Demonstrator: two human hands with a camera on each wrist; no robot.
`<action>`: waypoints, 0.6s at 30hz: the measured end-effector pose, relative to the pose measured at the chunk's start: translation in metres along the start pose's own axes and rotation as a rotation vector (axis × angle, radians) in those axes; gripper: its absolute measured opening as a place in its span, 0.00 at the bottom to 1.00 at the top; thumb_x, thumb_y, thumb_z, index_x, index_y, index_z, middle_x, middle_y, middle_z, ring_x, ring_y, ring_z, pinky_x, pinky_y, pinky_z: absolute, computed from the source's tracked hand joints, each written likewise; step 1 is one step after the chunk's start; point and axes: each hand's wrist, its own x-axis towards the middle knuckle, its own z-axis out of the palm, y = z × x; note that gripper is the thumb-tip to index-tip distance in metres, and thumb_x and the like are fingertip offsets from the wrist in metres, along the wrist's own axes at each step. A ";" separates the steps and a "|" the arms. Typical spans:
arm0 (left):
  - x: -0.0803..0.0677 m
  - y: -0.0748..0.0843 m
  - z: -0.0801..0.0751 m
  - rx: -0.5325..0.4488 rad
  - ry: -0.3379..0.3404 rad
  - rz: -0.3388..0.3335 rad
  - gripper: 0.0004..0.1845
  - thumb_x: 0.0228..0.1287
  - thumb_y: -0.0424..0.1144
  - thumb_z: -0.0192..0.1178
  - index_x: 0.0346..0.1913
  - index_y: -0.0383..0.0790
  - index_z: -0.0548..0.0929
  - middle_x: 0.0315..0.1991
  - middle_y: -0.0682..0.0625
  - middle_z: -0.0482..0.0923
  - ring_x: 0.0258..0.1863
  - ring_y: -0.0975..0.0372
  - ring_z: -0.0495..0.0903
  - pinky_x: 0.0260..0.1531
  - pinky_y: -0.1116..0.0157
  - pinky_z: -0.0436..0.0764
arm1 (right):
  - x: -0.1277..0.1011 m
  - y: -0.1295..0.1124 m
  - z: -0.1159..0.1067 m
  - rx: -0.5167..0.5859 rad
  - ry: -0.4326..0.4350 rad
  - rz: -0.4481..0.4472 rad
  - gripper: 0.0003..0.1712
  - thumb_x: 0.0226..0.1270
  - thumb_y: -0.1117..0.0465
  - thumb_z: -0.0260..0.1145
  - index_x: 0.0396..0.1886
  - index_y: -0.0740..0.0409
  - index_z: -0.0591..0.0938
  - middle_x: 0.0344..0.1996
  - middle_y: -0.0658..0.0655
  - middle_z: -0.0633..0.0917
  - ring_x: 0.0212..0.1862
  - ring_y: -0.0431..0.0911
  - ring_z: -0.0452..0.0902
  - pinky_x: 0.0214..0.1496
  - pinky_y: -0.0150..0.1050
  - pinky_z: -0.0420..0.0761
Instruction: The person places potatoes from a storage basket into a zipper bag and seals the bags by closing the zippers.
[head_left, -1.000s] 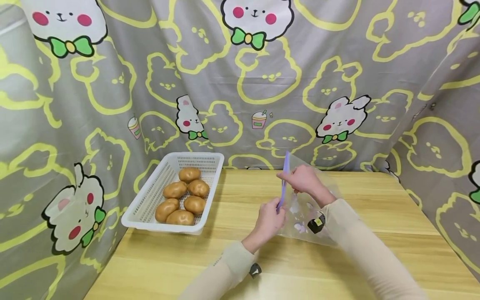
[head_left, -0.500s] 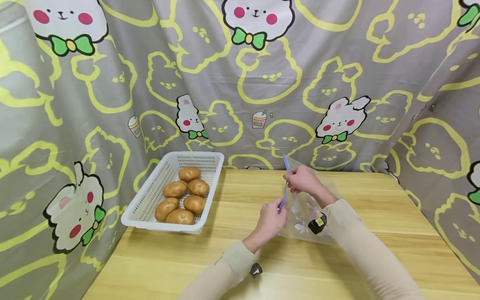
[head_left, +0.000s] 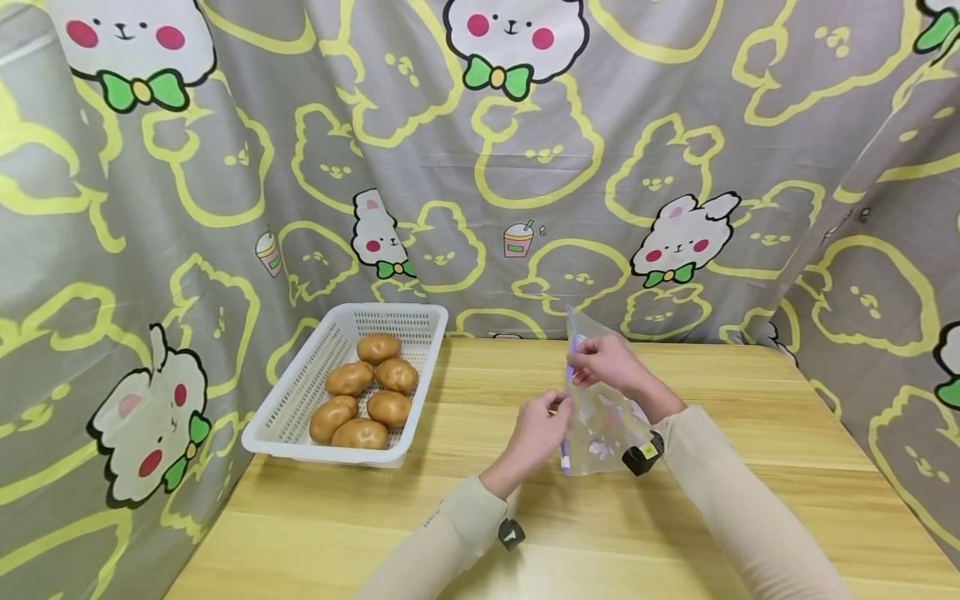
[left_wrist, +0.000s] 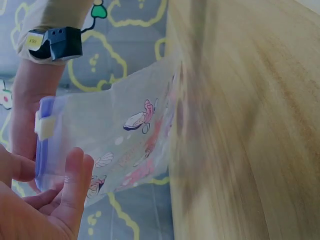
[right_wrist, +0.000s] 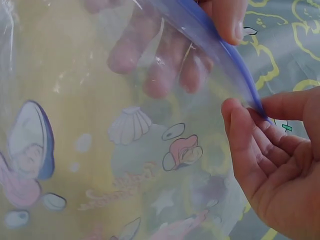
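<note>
A clear zip bag point(head_left: 600, 437) printed with shells and other small pictures hangs between the two hands, over the right part of the table. Its purple zip strip point(left_wrist: 44, 155) runs along the mouth, and a white slider point(left_wrist: 46, 128) sits near the lower end. My left hand point(head_left: 536, 429) pinches the strip about midway; in the right wrist view its fingers show through the film behind the bag. Higher up, my right hand point(head_left: 611, 364) holds the same strip between thumb and fingers. In the right wrist view, the bag's mouth looks closed along the purple edge.
To the left stands a white perforated basket point(head_left: 262, 446) holding several brown potatoes point(head_left: 360, 434). The wooden table point(head_left: 465, 483) backs onto a grey patterned curtain point(head_left: 450, 167). Black wrist cameras point(head_left: 642, 454) sit at both cuffs.
My left hand has shifted its grip up along the strip, so the lower end with the white slider now shows below it. The strip has straightened to near vertical. Basket and potatoes stay put.
</note>
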 end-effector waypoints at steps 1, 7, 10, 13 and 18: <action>0.000 0.000 0.000 -0.010 -0.001 -0.008 0.13 0.69 0.41 0.52 0.42 0.36 0.82 0.30 0.53 0.79 0.24 0.67 0.78 0.21 0.70 0.78 | 0.000 0.000 0.000 0.013 -0.009 -0.001 0.11 0.67 0.67 0.58 0.32 0.76 0.78 0.21 0.59 0.82 0.24 0.46 0.81 0.31 0.41 0.83; 0.000 0.001 0.000 -0.112 -0.028 -0.034 0.13 0.69 0.39 0.53 0.43 0.32 0.82 0.30 0.50 0.79 0.22 0.64 0.79 0.20 0.66 0.81 | -0.002 0.003 0.002 0.037 -0.034 0.000 0.09 0.66 0.69 0.59 0.32 0.75 0.76 0.20 0.59 0.82 0.24 0.44 0.80 0.30 0.38 0.83; -0.001 0.002 -0.001 -0.141 -0.034 -0.039 0.11 0.69 0.35 0.52 0.40 0.31 0.81 0.27 0.49 0.79 0.20 0.63 0.79 0.21 0.63 0.82 | -0.002 0.006 0.002 0.016 -0.027 -0.009 0.09 0.65 0.68 0.61 0.31 0.74 0.77 0.20 0.57 0.82 0.23 0.44 0.80 0.29 0.37 0.82; -0.001 0.000 -0.002 -0.151 -0.028 -0.040 0.09 0.68 0.33 0.52 0.38 0.31 0.81 0.25 0.50 0.80 0.19 0.63 0.79 0.23 0.59 0.83 | -0.002 0.008 0.003 -0.014 -0.009 -0.005 0.11 0.65 0.64 0.63 0.32 0.72 0.79 0.20 0.56 0.82 0.24 0.43 0.79 0.29 0.37 0.82; 0.001 -0.003 -0.003 -0.173 0.001 -0.047 0.08 0.66 0.34 0.56 0.35 0.32 0.82 0.25 0.50 0.81 0.18 0.63 0.79 0.20 0.62 0.82 | -0.002 0.008 0.003 -0.025 -0.001 -0.009 0.13 0.65 0.61 0.64 0.34 0.71 0.79 0.20 0.55 0.82 0.24 0.43 0.79 0.29 0.36 0.81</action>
